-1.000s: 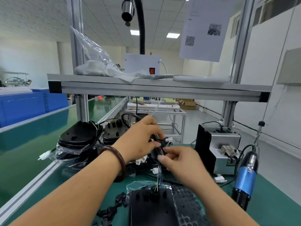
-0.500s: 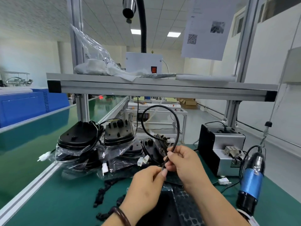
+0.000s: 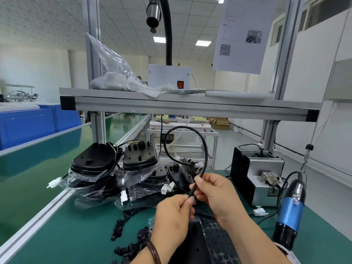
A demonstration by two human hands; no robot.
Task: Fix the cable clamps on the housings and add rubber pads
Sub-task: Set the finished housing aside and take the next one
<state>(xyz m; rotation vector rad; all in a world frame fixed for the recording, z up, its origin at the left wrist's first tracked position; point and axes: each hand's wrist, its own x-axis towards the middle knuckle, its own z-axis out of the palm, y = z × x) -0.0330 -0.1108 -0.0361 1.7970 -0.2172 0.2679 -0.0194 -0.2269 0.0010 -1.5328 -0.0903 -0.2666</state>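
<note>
A black sleeved cable (image 3: pixel 204 147) rises in a loop above the bench. My left hand (image 3: pixel 172 216) pinches its lower end, and my right hand (image 3: pixel 215 189) pinches it just above, between thumb and forefinger. Below my wrists lies a black housing (image 3: pixel 196 242) beside a sheet of round black rubber pads (image 3: pixel 219 242). Loose black cable clamps (image 3: pixel 131 242) are scattered on the green mat to the left. More black housings (image 3: pixel 93 161) in clear bags are stacked at the back left, with white connectors hanging out.
A blue electric screwdriver (image 3: pixel 289 212) hangs at the right edge. Behind it stands a grey and black machine (image 3: pixel 257 174). An aluminium shelf (image 3: pixel 171 105) crosses overhead. A green conveyor belt (image 3: pixel 28 168) runs along the left.
My hands pulled back from the stacked housings toward me, drawing the cable up into a loop. Since half a second ago the grip and the loop have barely changed.
</note>
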